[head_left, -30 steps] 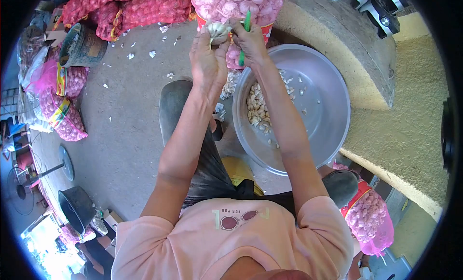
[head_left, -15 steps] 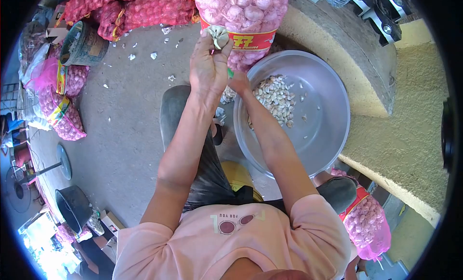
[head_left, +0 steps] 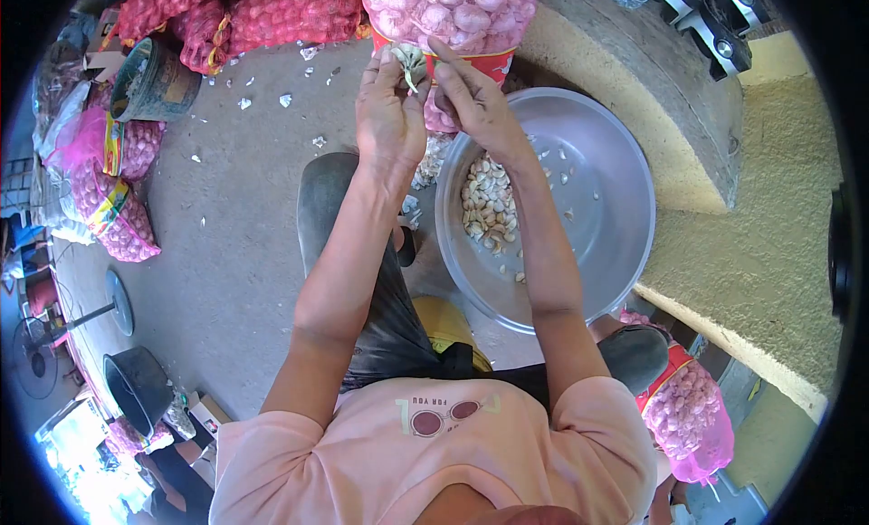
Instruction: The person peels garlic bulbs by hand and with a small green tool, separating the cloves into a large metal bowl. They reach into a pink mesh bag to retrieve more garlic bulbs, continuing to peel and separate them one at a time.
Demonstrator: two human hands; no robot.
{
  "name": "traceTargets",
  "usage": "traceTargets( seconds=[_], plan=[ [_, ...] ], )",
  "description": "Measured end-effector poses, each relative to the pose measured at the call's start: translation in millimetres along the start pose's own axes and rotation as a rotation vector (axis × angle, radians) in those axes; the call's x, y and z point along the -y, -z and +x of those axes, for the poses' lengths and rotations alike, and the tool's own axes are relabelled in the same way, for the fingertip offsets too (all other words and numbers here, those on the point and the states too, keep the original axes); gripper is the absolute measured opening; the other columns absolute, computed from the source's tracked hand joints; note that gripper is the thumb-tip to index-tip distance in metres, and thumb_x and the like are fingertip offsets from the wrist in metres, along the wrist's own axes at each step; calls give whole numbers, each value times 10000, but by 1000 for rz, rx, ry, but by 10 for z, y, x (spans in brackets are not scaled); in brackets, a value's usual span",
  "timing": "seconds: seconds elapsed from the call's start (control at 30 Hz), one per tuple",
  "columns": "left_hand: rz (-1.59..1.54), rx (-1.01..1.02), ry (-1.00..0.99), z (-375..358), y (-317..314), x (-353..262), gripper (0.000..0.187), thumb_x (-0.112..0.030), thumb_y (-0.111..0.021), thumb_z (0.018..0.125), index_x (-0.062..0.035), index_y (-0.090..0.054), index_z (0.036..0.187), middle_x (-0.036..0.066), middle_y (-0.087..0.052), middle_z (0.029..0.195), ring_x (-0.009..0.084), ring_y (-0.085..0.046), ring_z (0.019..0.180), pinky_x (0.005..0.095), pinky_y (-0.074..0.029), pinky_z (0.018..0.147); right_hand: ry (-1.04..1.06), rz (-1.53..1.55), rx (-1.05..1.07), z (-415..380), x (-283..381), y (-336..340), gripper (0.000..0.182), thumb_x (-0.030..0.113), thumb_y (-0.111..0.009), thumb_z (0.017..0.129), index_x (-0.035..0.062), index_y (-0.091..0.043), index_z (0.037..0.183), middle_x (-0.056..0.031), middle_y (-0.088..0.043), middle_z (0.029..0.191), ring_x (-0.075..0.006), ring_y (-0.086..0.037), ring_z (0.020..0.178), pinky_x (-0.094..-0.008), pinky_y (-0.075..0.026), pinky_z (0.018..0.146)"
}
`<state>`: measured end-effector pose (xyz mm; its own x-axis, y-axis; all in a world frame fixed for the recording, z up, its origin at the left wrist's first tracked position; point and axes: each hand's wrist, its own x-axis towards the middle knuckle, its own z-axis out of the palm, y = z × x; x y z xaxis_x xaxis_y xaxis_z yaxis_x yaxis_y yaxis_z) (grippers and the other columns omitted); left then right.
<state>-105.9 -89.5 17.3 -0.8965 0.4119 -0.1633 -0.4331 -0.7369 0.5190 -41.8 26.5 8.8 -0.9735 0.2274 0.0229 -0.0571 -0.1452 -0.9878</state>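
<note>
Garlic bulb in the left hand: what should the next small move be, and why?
Probably use the right hand to work a piece loose from the garlic bulb: the left hand holds the bulb up, the right hand is close beside it, and loose cloves lie in the basin.

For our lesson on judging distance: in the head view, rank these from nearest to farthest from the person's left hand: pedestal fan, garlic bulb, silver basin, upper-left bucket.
1. Garlic bulb: held in the left hand.
2. Silver basin: to the hand's right.
3. Upper-left bucket: off to the left.
4. Pedestal fan: farthest, lower left.
</note>
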Motion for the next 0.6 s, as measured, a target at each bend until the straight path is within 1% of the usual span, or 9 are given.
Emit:
traceTargets(
  seconds=[0.07, 0.1, 0.17, 0.2, 0.27, 0.4, 0.47, 0.6],
  plan=[
    [35, -15, -27, -38, -57, 5, 220, -151, -454, 984, -12, -531, 1135, 89, -595, 1063, 184, -584, 972, 325, -491, 900, 95, -203, 4, 29, 54, -24, 511, 332, -523, 956, 42, -443, 1369, -33, -634, 930, -69, -532, 851, -221, -453, 748],
    [35, -13, -27, -42, -72, 10, 220, -151, -454, 984, -12, -531, 1135, 89, -595, 1063, 184, -584, 972, 325, -491, 900, 96, -204, 3, 40, 92, -17, 511, 332, -523, 956, 42, -443, 1369, -33, -634, 930, -69, -532, 851, -221, -453, 748],
    [53, 34, -69, -48, -88, 15, 218, -146, -458, 982, -17, -526, 1145, 86, -595, 1072, 176, -581, 987, 317, -485, 904, 158, -307, 38, 53, 142, -1, 535, 347, -548, 939, 48, -442, 1369, -79, -659, 1018, -94, -563, 935, -248, -444, 845],
    [54, 34, -66, -53, -91, 19, 218, -146, -458, 982, -17, -526, 1145, 86, -595, 1072, 176, -581, 987, 317, -485, 904, 156, -306, 36, 56, 136, 11, 535, 347, -548, 939, 48, -442, 1369, -79, -659, 1018, -94, -563, 935, -248, -444, 845],
    [72, 23, -77, -57, -99, 20, 227, -134, -466, 979, -14, -512, 1166, 83, -594, 1083, 166, -578, 999, 307, -476, 910, 122, -305, 62, 82, 127, 35, 540, 356, -559, 930, 43, -453, 1358, -115, -656, 1096, -113, -565, 1016, -266, -414, 922],
    [132, 24, -116, -79, -133, 39, 249, -126, -484, 973, -9, -497, 1193, 82, -593, 1092, 157, -574, 1005, 301, -468, 916, 168, -288, 54, 103, 98, 39, 542, 364, -562, 928, 36, -465, 1348, -102, -656, 1095, -109, -563, 1012, -261, -417, 916],
    [182, 24, -152, -72, -134, 48, 273, -125, -498, 968, -8, -484, 1214, 85, -592, 1099, 157, -573, 1013, 302, -465, 920, 142, -250, 57, 102, 92, 47, 516, 340, -557, 936, 30, -474, 1341, -96, -653, 1104, -105, -563, 1015, -257, -417, 914],
    [180, 19, -157, -94, -170, 46, 277, -134, -501, 968, -8, -484, 1215, 89, -592, 1099, 163, -574, 1015, 308, -465, 927, 150, -211, 68, 79, 189, 38, 473, 302, -546, 948, 29, -489, 1330, -90, -656, 1091, -98, -565, 1007, -247, -419, 907]
  ],
)
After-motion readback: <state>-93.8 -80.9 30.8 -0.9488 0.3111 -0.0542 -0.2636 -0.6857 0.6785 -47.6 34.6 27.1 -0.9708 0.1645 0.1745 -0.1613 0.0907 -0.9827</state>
